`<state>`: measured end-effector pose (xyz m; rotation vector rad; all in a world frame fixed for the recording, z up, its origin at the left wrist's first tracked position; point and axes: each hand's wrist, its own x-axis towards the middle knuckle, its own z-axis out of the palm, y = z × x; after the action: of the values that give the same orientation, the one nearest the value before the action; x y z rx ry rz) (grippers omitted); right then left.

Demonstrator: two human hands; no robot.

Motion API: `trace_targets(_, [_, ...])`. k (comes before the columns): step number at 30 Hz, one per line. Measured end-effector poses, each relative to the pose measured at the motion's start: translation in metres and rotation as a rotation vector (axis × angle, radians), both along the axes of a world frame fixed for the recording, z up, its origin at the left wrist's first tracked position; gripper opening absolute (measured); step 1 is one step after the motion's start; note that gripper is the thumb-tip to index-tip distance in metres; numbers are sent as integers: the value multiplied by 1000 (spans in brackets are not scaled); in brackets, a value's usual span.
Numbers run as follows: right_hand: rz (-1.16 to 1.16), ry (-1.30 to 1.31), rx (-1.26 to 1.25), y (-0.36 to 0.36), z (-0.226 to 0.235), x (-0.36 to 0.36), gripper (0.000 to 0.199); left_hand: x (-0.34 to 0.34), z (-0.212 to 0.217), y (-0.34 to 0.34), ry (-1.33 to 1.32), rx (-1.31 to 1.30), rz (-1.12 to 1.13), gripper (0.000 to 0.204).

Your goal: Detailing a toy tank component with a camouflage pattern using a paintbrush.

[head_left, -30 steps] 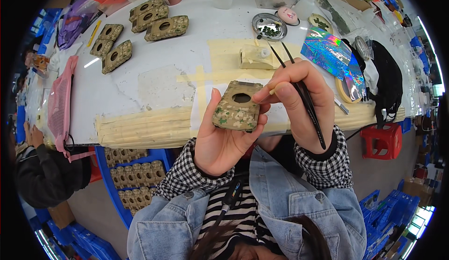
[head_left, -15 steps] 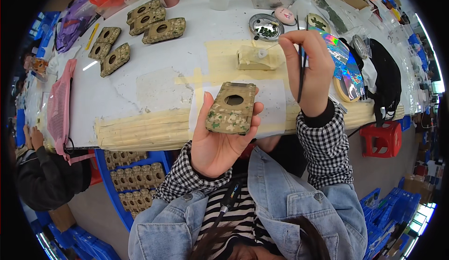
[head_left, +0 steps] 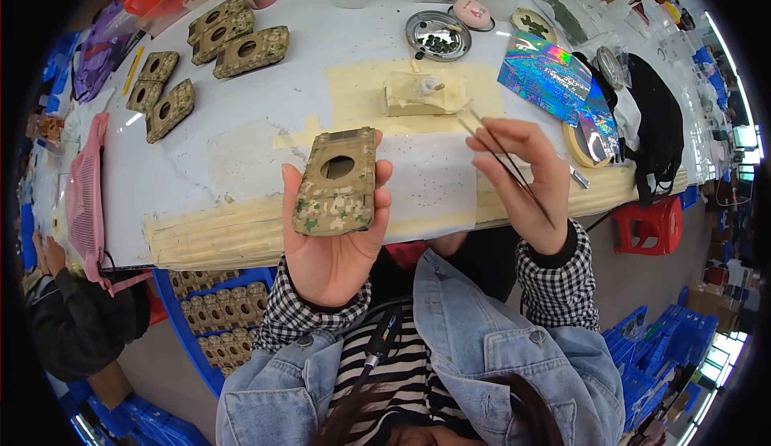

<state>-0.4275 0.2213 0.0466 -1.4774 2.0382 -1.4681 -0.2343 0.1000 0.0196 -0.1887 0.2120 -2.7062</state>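
My left hand (head_left: pixel 333 257) holds a camouflage-painted model tank hull (head_left: pixel 333 201) from below, thumb on one side and fingers curled along the other. A round hole opens in the hull's top. My right hand (head_left: pixel 526 181) is closed on dark tweezers (head_left: pixel 509 161), whose tips slant up and left, apart from the hull. Just beyond those tips sits a tape-covered block (head_left: pixel 422 107) with a small whitish holder on top. Farther back stands a round metal dish (head_left: pixel 416 27) with small dark green pieces. White paper (head_left: pixel 438 181) with tiny specks lies between my hands.
Several more hulls (head_left: pixel 250 51) lie at the back left, and others fill a blue crate (head_left: pixel 189 329) beneath the table edge. Shiny holographic sheets (head_left: pixel 546 81) and a tape roll (head_left: pixel 585 147) lie to the right. A red stool (head_left: pixel 646 225) stands beyond the table edge.
My right hand has come down and nearer from above the block, and the tweezers have swung from upright to slanting left. My left hand and hull have shifted left in the view.
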Motion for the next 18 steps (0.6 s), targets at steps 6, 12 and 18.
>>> trace_targets(6, [110, -282, 30, 1, -9, 6, 18, 0, -2, -2, -1, -10, 33, 76])
trace_targets(12, [83, -313, 10, -19, -17, 10, 13, 2, -2, -4, -1, -33, 45, 77])
trace_targets(18, [70, -205, 102, -26, -19, 10, 18, 1, -3, -5, -3, -34, 40, 76])
